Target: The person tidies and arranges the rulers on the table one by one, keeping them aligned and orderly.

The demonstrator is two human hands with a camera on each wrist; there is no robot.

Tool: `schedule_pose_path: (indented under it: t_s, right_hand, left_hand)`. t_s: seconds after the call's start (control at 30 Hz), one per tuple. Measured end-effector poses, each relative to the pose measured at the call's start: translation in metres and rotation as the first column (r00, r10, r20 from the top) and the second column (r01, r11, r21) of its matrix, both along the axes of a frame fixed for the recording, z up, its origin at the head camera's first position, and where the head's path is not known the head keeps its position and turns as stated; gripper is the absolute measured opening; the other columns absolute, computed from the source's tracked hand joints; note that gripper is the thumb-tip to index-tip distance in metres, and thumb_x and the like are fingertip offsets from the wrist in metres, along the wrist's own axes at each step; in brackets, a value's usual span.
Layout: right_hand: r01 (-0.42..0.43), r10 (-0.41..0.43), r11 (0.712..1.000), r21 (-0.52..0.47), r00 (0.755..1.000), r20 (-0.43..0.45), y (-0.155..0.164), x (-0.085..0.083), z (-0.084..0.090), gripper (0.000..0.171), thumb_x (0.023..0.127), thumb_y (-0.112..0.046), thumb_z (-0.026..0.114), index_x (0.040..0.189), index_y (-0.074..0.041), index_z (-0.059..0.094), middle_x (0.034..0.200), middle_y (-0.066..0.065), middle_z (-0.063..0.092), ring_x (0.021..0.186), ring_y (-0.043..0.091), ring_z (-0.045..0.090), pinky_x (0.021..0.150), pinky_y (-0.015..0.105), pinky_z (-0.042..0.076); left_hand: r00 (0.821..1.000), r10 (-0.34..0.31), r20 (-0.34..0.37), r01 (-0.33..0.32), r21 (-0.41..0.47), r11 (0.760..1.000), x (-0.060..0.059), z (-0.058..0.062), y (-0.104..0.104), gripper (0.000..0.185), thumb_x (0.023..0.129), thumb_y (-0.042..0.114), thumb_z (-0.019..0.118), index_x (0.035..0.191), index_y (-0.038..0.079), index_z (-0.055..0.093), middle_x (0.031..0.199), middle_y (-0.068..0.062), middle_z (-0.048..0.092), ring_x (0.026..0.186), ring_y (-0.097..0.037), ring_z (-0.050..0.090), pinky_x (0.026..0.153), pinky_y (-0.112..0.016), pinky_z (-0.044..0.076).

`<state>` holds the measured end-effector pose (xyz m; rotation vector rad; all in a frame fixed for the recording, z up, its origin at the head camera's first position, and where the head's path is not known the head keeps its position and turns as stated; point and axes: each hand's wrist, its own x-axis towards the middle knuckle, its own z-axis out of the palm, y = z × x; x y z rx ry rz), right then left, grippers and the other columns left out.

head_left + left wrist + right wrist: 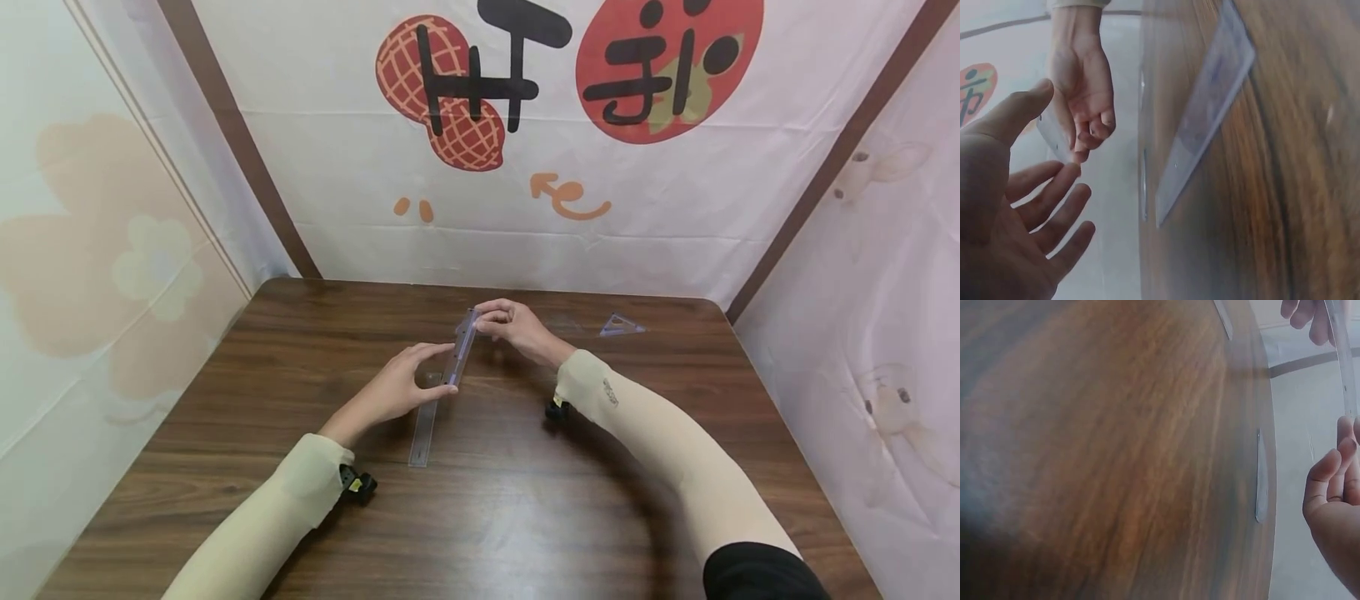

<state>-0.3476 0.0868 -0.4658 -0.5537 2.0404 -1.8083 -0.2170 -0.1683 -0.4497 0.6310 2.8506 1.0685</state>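
Note:
Between both hands stands a tilted clear plastic drawing piece (pixel 462 348) with purple markings, seen nearly edge-on; I cannot tell whether it is a ruler or a set square. My right hand (pixel 519 329) pinches its far upper end between thumb and curled fingers. At the lower end is my left hand (pixel 392 382), its thumb and fairly straight fingers spread apart, fingertips right at the piece's edge. Below, a clear ruler (pixel 423 429) lies flat on the table, partly hidden under the left fingers; it looms large as a slanted strip (pixel 1207 112) in the left wrist view.
A small set square (pixel 621 325) with purple markings lies at the back right of the brown wooden table (pixel 510 517). Beside it, behind the right hand, is a faint clear plastic piece (pixel 562 322). Printed cloth walls (pixel 480 242) rise behind and at both sides.

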Motion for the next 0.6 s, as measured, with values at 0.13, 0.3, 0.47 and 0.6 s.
schedule_pose_path:
  t_s: [0.13, 0.3, 0.47, 0.6]
  right_hand:
    - [-0.009, 0.009, 1.0, 0.008, 1.0, 0.002, 0.001, 0.005, 0.001, 0.039, 0.103, -0.014, 0.075, 0.14, -0.005, 0.064, 0.116, 0.006, 0.078, 0.122, 0.043, 0.065, 0.102, 0.057, 0.052]
    - [-0.036, 0.036, 0.999, 0.024, 0.999, -0.004, 0.003, 0.016, 0.001, 0.04, 0.104, -0.013, 0.073, 0.142, -0.004, 0.062, 0.121, 0.01, 0.077, 0.125, 0.048, 0.064, 0.103, 0.059, 0.052]
    - [-0.087, 0.088, 0.996, 0.025, 0.996, -0.025, 0.005, 0.026, 0.001, 0.043, 0.102, -0.008, 0.074, 0.143, -0.003, 0.061, 0.12, 0.009, 0.077, 0.117, 0.035, 0.071, 0.104, 0.046, 0.055]
    - [-0.137, 0.14, 0.99, 0.043, 0.985, -0.098, 0.006, 0.032, -0.001, 0.045, 0.1, -0.001, 0.075, 0.142, 0.001, 0.06, 0.117, 0.013, 0.077, 0.105, 0.018, 0.07, 0.097, 0.031, 0.055]
  left_hand:
    - [1.0, -0.007, 0.018, 0.007, 0.026, 1.0, 0.007, 0.001, 0.001, 0.078, 0.094, 0.038, 0.085, 0.16, 0.014, 0.052, 0.159, -0.016, 0.053, 0.146, -0.044, 0.049, 0.115, -0.068, 0.042]
    - [0.999, -0.02, 0.032, 0.019, 0.026, 0.999, 0.016, -0.001, 0.002, 0.083, 0.094, 0.04, 0.086, 0.162, 0.014, 0.048, 0.159, -0.016, 0.051, 0.144, -0.043, 0.05, 0.114, -0.067, 0.043]
    - [1.0, -0.017, 0.003, 0.017, -0.008, 1.0, 0.026, -0.004, 0.003, 0.083, 0.092, 0.04, 0.087, 0.161, 0.014, 0.05, 0.157, -0.015, 0.054, 0.142, -0.041, 0.052, 0.114, -0.066, 0.044]
    - [0.999, -0.007, -0.037, 0.005, -0.058, 0.998, 0.035, -0.005, 0.003, 0.082, 0.09, 0.043, 0.089, 0.158, 0.012, 0.054, 0.156, -0.015, 0.056, 0.143, -0.042, 0.052, 0.115, -0.066, 0.042]
